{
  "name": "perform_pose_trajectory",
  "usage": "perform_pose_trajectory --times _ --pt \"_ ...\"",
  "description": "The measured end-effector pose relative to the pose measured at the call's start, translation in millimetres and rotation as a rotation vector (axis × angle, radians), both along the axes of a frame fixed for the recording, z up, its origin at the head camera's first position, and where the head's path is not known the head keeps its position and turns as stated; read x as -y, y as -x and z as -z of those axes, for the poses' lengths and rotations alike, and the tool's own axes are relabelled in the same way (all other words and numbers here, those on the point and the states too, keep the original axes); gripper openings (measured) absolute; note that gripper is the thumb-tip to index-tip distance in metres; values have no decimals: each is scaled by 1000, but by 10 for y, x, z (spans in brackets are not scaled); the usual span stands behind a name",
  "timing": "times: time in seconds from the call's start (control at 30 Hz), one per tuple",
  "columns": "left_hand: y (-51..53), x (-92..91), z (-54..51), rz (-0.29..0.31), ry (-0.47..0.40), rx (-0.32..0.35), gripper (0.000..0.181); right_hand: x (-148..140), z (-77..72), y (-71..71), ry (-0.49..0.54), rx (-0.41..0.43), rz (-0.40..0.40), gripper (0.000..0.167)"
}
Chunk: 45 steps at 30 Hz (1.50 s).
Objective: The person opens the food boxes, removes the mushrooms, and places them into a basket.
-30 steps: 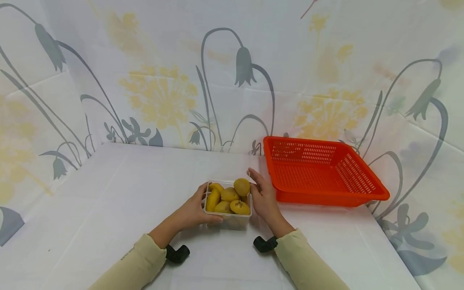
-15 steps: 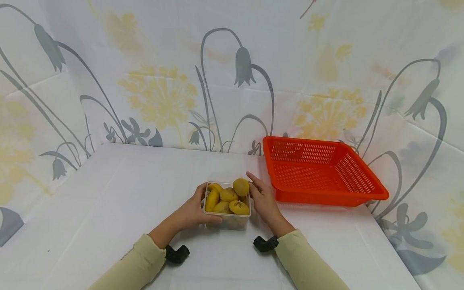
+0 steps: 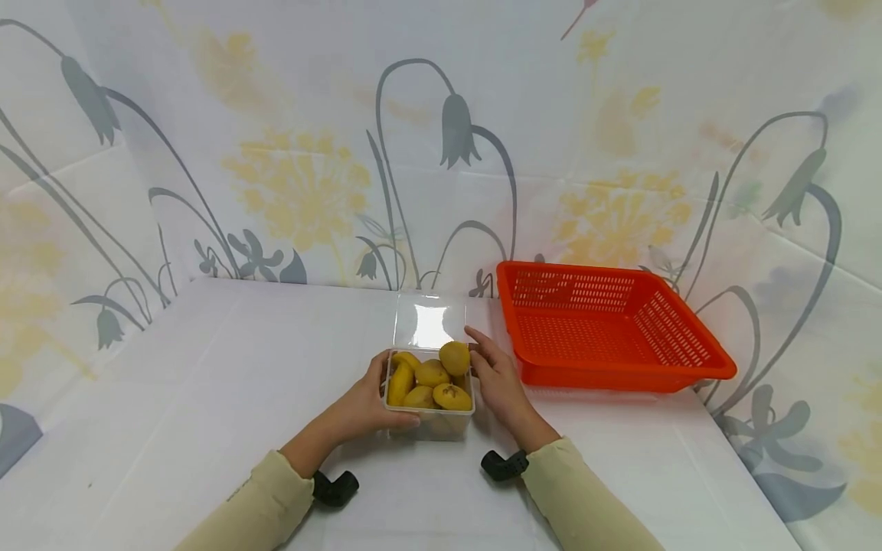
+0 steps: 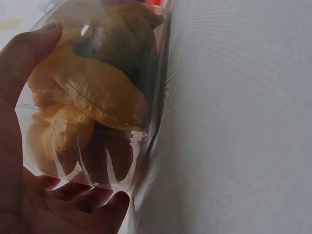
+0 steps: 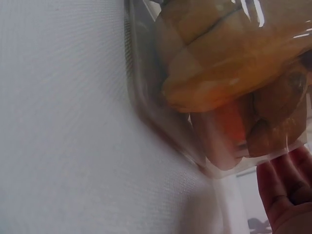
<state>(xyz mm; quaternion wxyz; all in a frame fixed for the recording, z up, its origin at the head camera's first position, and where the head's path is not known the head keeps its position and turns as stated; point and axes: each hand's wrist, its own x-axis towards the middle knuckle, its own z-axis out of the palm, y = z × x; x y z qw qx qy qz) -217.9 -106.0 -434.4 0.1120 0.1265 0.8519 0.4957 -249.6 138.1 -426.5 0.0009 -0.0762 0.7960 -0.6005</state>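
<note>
A clear plastic box (image 3: 430, 426) of yellow fruit stands on the white table, its lid (image 3: 406, 321) raised at the far side. Inside, a banana-like yellow piece (image 3: 400, 383) lies at the left beside several rounder fruits (image 3: 432, 373). One round fruit (image 3: 455, 358) sits highest, at the far right corner. My left hand (image 3: 361, 402) grips the box's left side, thumb (image 4: 36, 48) along the front wall and fingers curled around the far side. At the box's right side, my right hand (image 3: 501, 386) touches the far corner with nearly straight fingers (image 5: 273, 190); its thumb is hidden.
A red perforated basket (image 3: 620, 375) stands at the back right, close beyond my right hand. Flower-printed cloth (image 3: 303, 191) rises behind and beside the white table (image 3: 262, 344). Black curved pieces (image 3: 335, 488) sit at both wrists.
Bright glare now shows on the lid, which was barely visible before; it seems to have tilted. The head view has shifted slightly. Both hands stay at the box.
</note>
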Motion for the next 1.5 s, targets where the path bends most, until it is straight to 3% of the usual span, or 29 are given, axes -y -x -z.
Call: perform_pose_trajectory --times 0.37,0.6,0.83,1.13,1.33,1.5 --pt "3 10 -2 27 -9 -19 121 5 -25 -2 -2 -77 25 38" --pt "-14 23 -26 17 -31 -2 120 39 -89 -61 -86 -224 76 31" --pt "-15 33 -7 15 -60 30 121 59 -109 -99 -129 -307 44 35" --pt "-17 19 -18 25 -69 31 120 60 -166 -143 -260 -423 31 41" --pt "-18 23 -29 25 -56 33 122 72 -173 -140 -327 -475 -4 43" --pt "-16 22 -32 23 -43 24 123 83 -182 -134 -378 -471 -5 40"
